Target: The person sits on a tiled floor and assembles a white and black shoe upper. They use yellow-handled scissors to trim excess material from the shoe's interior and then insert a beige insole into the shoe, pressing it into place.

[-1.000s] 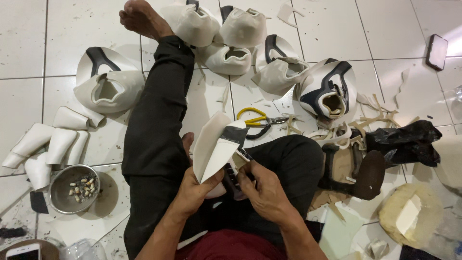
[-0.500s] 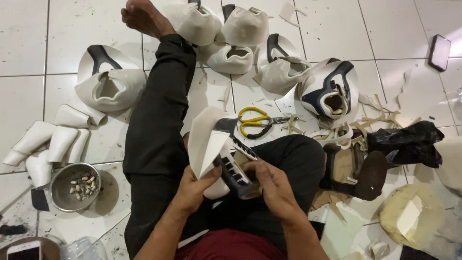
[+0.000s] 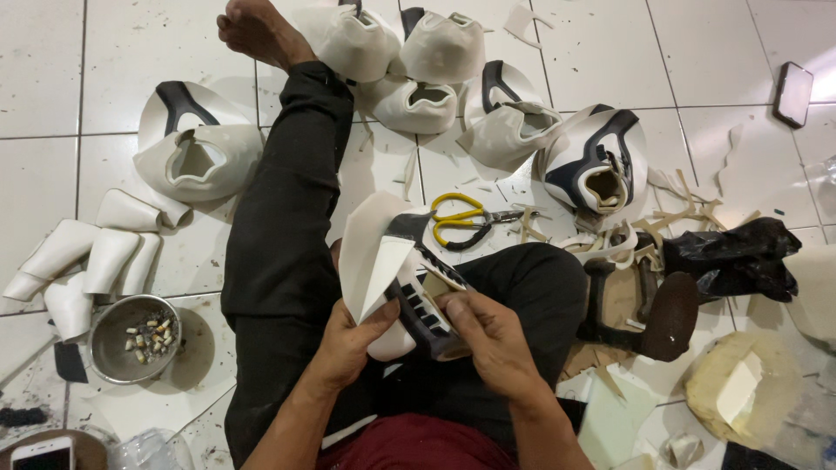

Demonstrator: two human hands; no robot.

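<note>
I sit on a white tiled floor with my legs in black trousers. My left hand (image 3: 353, 335) grips a white shoe upper (image 3: 376, 261) with black trim from below, holding it over my lap. My right hand (image 3: 489, 332) rests on the upper's black trimmed edge, fingers pinching it. Yellow-handled scissors (image 3: 466, 219) lie on the floor just beyond the upper, untouched.
Several white shoe uppers (image 3: 409, 96) lie ahead, one with dark stripes (image 3: 596, 161). White shoe lasts (image 3: 83, 261) and a metal bowl (image 3: 131, 339) sit at left. A dark iron stand (image 3: 649, 309), a black bag (image 3: 736, 257), scraps and a phone (image 3: 792, 91) are at right.
The upper has been turned in my hands, so the black trimmed side now faces up. My right hand has shifted along that edge. The scissors stay put.
</note>
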